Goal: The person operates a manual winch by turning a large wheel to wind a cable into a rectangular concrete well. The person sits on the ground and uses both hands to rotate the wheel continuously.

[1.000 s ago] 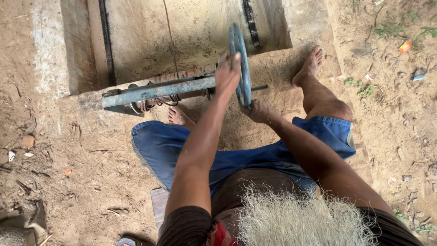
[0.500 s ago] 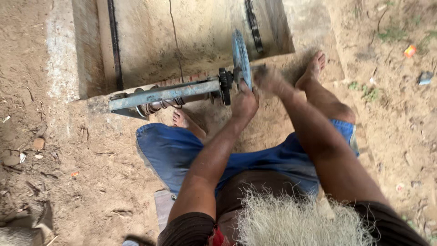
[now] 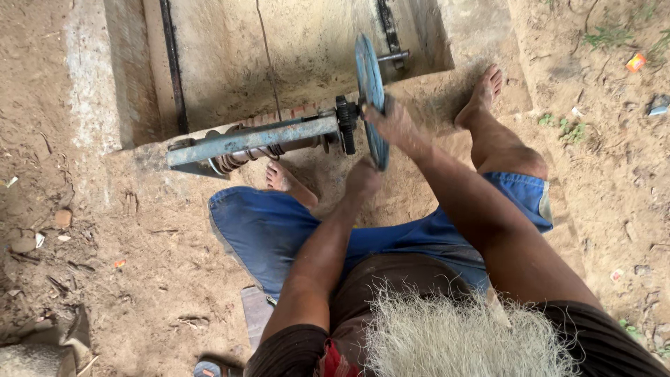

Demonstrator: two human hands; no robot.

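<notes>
Hands on the blue wheel (image 3: 369, 84), both of them: right hand (image 3: 394, 124) clamped on the rim's near edge, left hand (image 3: 364, 180) gripping its bottom. Wheel stands upright beside a black gear (image 3: 345, 124) on the blue metal bar (image 3: 255, 139), at the concrete pit (image 3: 307, 49) edge.

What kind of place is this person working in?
Likely an outdoor, rural work spot: bare dirt ground, a concrete pit, and a blue hand wheel on a metal shaft at its edge, gripped by both hands.
</notes>
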